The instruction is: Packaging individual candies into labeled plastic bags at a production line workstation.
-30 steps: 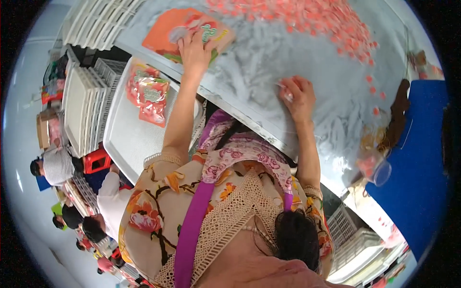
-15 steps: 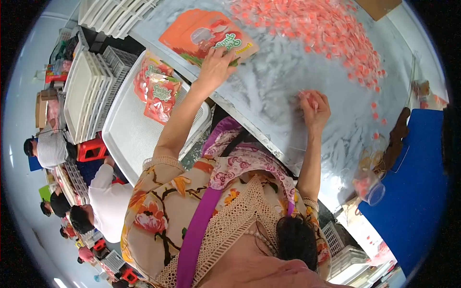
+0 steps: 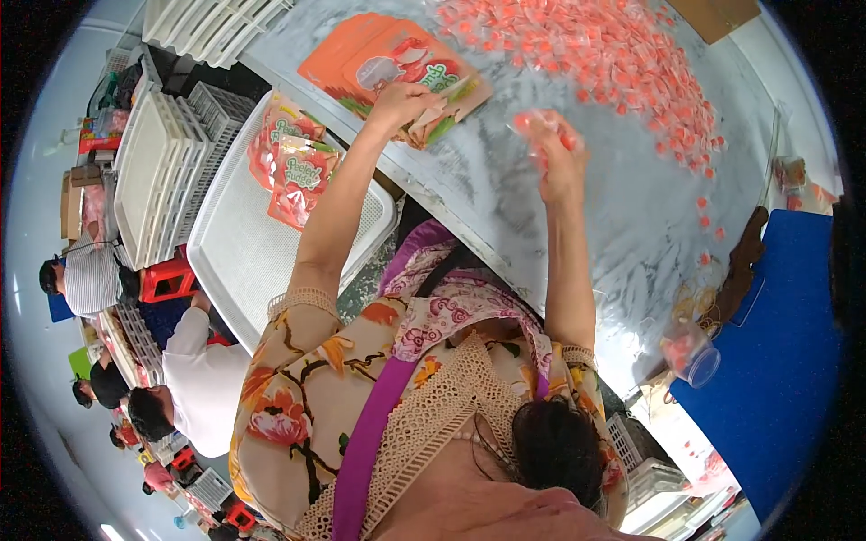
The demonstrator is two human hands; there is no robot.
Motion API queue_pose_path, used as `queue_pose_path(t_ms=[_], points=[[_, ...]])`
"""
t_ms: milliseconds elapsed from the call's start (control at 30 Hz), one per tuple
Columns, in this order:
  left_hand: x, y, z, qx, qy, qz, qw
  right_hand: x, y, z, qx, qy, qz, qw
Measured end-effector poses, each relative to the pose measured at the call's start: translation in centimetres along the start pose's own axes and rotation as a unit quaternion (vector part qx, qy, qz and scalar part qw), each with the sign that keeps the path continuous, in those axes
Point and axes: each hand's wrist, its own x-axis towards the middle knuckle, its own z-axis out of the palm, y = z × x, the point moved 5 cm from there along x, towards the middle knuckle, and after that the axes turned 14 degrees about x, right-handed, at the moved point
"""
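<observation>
A fanned stack of flat orange-red pouches point(image 3: 347, 56) lies at the far left of the marbled table point(image 3: 478, 171). My left hand point(image 3: 401, 108) is closed on the near edge of the top pouch, whose end is raised and tilted off the stack. My right hand point(image 3: 561, 160) is up over the table, to the right of that pouch. Its fingers are curled round several small wrapped pink candies point(image 3: 527, 122), which partly stick out toward the pouch. At the back spreads a large heap of the same candies point(image 3: 586, 54).
Left of the table, a white perforated tray point(image 3: 225, 270) holds filled pouches point(image 3: 302, 176). Stacked white trays point(image 3: 149, 171) stand beyond it. A clear plastic jar point(image 3: 699, 361) lies near a blue panel point(image 3: 767, 316) at right. Co-workers point(image 3: 203, 379) sit at far left.
My right hand has moved up and left with the candies, nearer the pouches. My left hand has drawn back slightly and lifted the top pouch's edge.
</observation>
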Motion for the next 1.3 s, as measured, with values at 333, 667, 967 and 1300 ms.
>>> queue_pose_path(t_ms=[333, 667, 967, 1300], points=[[-1.1, 2.1, -0.6, 0.047, -0.087, 0.026, 0.995, 2.9, 5.7, 8.1, 0.113, -0.033, 0.052, 0.992], [-3.2, 3.6, -1.8, 0.009, 0.211, 0.015, 0.977, 4.6, 11.1, 4.7, -0.086, 0.007, -0.038, 0.996], [-1.6, 5.1, -2.0, 0.058, 0.138, 0.064, 0.987, 3.4, 6.9, 3.3, 0.009, 0.023, 0.055, 0.998], [1.0, 2.6, 1.6, 0.132, 0.033, 0.089, 0.987, 6.2, 11.2, 4.8, 0.035, -0.028, -0.040, 0.998]])
